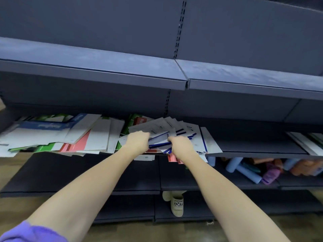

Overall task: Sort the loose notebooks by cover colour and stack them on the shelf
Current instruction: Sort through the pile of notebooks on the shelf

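A fanned heap of white notebooks with blue edges (176,130) lies on the dark middle shelf (253,147). My left hand (138,142) grips the left side of this fan with curled fingers. My right hand (181,145) holds the blue-edged notebooks at the fan's front, fingers tucked under them. To the left lies a messy pile of white, blue, green and pink-red notebooks (57,135), overhanging the shelf's front edge. Red and green covers (138,120) peek out behind the fan.
An upper blue shelf (244,74) juts out above the notebooks. More notebooks (305,142) lie at the far right. The lower shelf holds blue, purple and orange bottles (258,169). A beige slipper (176,205) shows on the floor below.
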